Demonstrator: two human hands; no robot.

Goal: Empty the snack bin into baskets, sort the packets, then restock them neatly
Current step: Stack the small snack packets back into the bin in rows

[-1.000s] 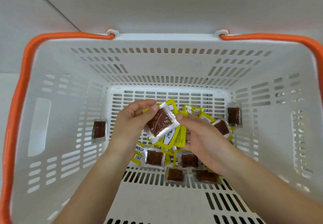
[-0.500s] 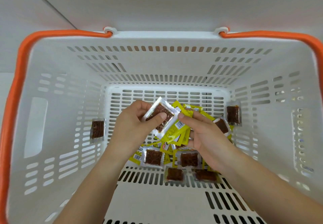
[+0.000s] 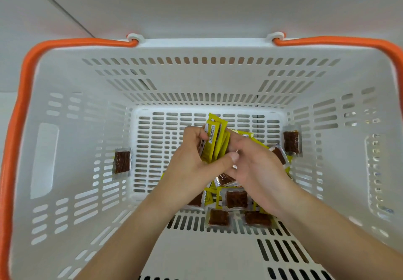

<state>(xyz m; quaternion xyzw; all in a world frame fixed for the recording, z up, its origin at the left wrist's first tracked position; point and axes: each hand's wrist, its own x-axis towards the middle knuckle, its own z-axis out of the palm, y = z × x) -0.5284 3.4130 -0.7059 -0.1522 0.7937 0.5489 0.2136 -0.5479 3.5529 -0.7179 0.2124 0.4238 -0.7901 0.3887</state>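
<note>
Basket point(image 3: 65, 140): white, slotted walls and floor, orange handles point(image 3: 19, 127) folded out along the rim; serves as the sorting tray, deep enough to keep loose packets from sliding off.

Left hand point(image 3: 192, 166): curled round a bundle of yellow packets point(image 3: 214, 140), thumb pressed across the front; packets held upright and fanned, edges roughly aligned, probably to keep one kind together as a stack.

Right hand point(image 3: 257, 166): close against the left, fingers bent toward the bundle; appears to steady or square it. Whether anything is pinched cannot be told, fingertips hidden behind the bundle and thumb.

Pile point(image 3: 236, 199): mixed brown squares in clear wrap and more yellow packets, heaped on the floor directly beneath both hands, toward the near right; lying as tipped out, overlapping, unsorted.

Stray packet, left point(image 3: 122, 162): one brown square leaning where the left wall meets the floor, well apart from the pile.

Stray packet, right point(image 3: 291, 141): another brown square against the right wall, near the far corner; a further one just beside it, partly behind the right hand.

Stage, as a judgement: sorting under way, yellow gathered in hand, brown left below; restocking not yet begun.

Next, as a judgement: needs a firm hold, since slippery wrappers fan apart easily.

Risk: small packets catching in floor slots.
</note>
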